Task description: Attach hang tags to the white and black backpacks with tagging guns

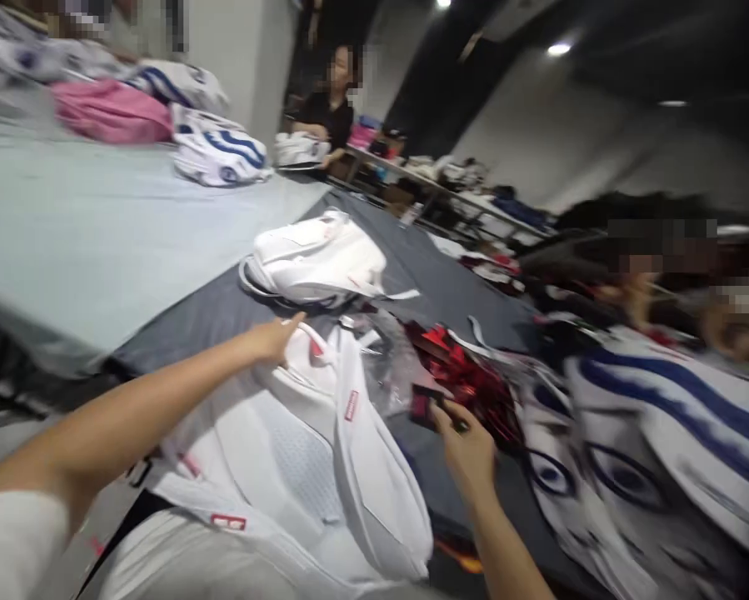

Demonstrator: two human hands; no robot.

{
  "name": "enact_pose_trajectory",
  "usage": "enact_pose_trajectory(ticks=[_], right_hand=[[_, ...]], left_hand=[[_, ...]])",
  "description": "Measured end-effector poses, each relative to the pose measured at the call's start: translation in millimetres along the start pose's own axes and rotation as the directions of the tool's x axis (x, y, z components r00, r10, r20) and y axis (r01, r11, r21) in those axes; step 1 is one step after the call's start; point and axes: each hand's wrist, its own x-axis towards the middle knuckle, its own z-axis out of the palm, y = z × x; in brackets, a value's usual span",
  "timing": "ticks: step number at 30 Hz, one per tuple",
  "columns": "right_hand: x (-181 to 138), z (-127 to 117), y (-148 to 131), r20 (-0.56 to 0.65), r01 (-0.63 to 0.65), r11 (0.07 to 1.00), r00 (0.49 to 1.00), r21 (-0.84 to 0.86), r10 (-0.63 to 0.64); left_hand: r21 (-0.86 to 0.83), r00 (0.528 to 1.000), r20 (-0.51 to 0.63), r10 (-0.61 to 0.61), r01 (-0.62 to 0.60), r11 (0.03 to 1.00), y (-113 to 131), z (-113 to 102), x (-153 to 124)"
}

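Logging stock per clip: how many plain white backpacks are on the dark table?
2: one under the left hand, the near backpack; another, the far backpack, just beyond it. Blur may hide more.
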Motion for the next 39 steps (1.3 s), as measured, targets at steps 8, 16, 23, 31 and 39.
enact_pose_trajectory(ticks=[8, 16, 23, 31, 39], right_hand=[[-20.9, 7.2, -77.9, 0.257, 0.065, 0.904, 0.948, 0.422, -0.188], [-18.6, 53.0, -109.5, 0.300, 0.233, 0.916, 0.894, 0.325, -0.334], [-20.5, 71.5, -143.0, 0.711, 0.398, 0.915, 0.660, -0.057, -0.243], [-25.4, 101.8, -161.4, 0.797, 0.610, 0.725, 0.587, -0.320, -0.143], [-26.1, 106.4, -162.4, 0.831, 0.656, 0.674, 0.545, -0.339, -0.113]], left_hand=[[0.127, 0.995, 0.027, -0.100, 0.096, 0.987, -1.5, 6.9, 7.0], [-0.155, 0.960, -0.264, -0.096, 0.057, 0.986, -26.6, 26.8, -42.0], [-0.057, 0.945, -0.324, 0.031, -0.052, 0.997, -50.6, 49.7, -76.7], [-0.027, 0.951, -0.308, 0.011, -0.020, 0.999, -46.3, 57.2, -60.3], [-0.059, 0.968, -0.247, -0.054, 0.041, 0.997, -37.8, 53.5, -61.6]])
